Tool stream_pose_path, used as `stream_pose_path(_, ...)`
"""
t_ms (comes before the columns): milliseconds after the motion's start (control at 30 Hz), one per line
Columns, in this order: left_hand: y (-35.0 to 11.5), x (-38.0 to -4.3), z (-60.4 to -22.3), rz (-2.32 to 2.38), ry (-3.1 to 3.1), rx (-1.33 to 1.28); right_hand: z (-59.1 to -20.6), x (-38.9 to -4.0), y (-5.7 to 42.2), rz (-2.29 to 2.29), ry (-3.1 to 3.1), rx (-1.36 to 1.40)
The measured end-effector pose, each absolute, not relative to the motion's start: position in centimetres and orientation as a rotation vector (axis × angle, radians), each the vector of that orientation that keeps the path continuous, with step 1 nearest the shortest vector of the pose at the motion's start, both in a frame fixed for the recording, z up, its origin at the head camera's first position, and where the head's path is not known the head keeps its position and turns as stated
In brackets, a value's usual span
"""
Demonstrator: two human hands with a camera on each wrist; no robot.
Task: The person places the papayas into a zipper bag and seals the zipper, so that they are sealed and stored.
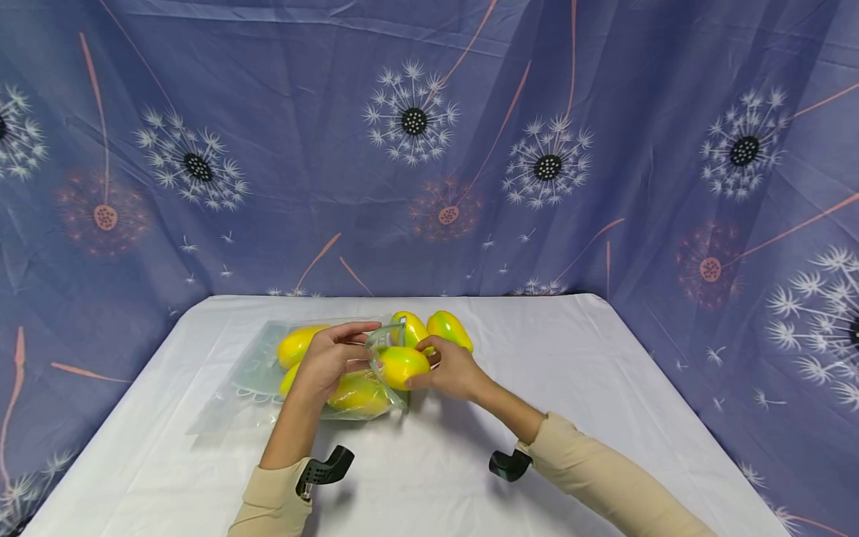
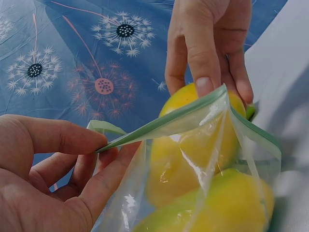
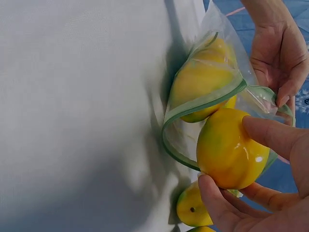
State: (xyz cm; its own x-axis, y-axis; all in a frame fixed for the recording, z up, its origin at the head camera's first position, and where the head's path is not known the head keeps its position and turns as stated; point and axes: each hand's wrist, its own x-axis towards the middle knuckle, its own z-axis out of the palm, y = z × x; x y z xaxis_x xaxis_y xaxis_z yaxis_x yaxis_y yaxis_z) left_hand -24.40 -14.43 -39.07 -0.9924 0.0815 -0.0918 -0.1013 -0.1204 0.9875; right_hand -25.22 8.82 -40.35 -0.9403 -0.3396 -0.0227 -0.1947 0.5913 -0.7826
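My left hand pinches the green zip edge of a clear zip-lock bag, spreading its mouth. In my right hand, thumb and fingers grip a yellow-green mango right at the bag's opening. From the left wrist view this mango appears partly behind the bag's clear front wall. Inside the bag lie three more mangoes, one near the mouth and another farther back; the third is partly covered by my left hand. Two loose mangoes rest just beyond my right hand.
A white cloth covers the table, with its far edge against a blue dandelion-print curtain. The flat end of the bag spreads toward the table's left side. Black wrist mounts hang below both forearms.
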Motion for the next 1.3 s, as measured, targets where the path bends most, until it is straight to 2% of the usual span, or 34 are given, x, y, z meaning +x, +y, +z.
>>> stream_pose_path(700, -14.5, -24.4, -38.9, 2.234, 2.032, -0.012, -41.2, -25.5, 8.6, -1.151, 2.634, -0.538)
stream_pose_path(1300, -14.6, -24.4, -39.0, 2.254, 1.999, -0.019, -41.5, -25.7, 8.3, -1.128, 2.664, -0.459)
